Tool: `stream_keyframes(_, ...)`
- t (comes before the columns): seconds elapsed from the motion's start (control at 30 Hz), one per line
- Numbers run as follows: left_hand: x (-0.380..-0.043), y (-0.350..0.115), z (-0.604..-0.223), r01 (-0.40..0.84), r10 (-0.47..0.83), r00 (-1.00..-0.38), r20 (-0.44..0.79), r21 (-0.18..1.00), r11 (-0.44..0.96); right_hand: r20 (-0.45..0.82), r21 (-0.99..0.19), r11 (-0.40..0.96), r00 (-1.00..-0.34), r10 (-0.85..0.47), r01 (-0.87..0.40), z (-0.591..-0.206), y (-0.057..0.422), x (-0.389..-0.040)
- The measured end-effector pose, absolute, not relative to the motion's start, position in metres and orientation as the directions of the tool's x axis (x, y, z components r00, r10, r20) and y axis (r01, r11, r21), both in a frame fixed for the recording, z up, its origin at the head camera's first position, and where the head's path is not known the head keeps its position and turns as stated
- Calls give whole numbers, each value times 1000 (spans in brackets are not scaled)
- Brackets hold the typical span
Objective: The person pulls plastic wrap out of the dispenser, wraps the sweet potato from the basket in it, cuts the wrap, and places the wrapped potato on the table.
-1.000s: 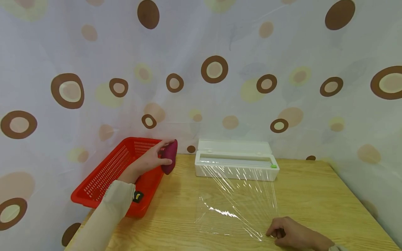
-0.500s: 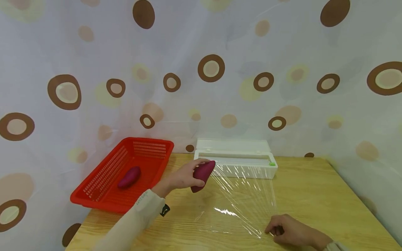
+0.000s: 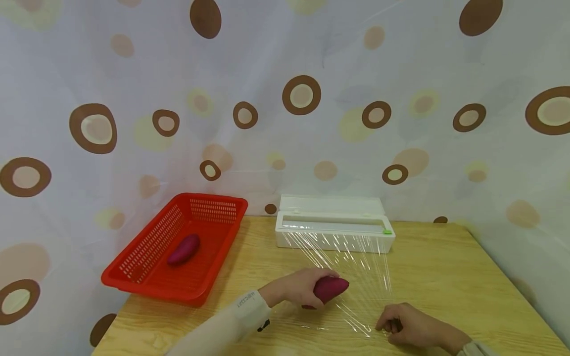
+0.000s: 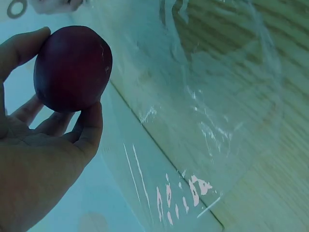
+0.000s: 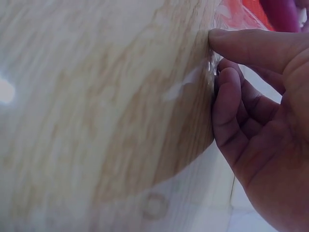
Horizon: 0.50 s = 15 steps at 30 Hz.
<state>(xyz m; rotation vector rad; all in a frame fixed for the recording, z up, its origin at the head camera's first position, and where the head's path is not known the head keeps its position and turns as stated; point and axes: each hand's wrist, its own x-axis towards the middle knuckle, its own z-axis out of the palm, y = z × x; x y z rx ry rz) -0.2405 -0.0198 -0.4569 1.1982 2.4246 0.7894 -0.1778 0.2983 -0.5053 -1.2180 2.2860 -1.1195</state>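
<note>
Head view: the left hand (image 3: 303,288) grips a purple sweet potato (image 3: 331,287) between thumb and fingers, over the clear film (image 3: 347,259) near the middle of the table (image 3: 445,277); whether the two touch cannot be determined. The film runs from a white box (image 3: 291,241), lid raised at the back, toward the right hand (image 3: 411,325), which pinches its near corner. At the left, a red basket (image 3: 235,230) contains a second sweet potato (image 3: 184,249). A dotted cloth (image 3: 267,59) stands behind.

Left wrist view: the gripped sweet potato shows end-on, thumb on one side, fingers on the other. Creased, glossy film spreads beside it.

Right wrist view: thumb and curled fingers meet at the film's edge, pinching it close to the wood-grain surface.
</note>
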Motion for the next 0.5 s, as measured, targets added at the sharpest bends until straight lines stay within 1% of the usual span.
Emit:
stream_keyframes(0.23,-231,0,-468,748,870,-489,-59,484,453,70,-757,341,-589,-805,-557,-507,299,-181)
stream_keyframes(0.3,-228,3,-469,767,878,-474,-65,459,448,68,-755,348,-595,-801,-556,-506,298,-180)
stream_keyframes(0.5,-225,10,-476,781,896,-431,-106,453,429,76,-751,352,-603,-795,-559,-505,296,-177)
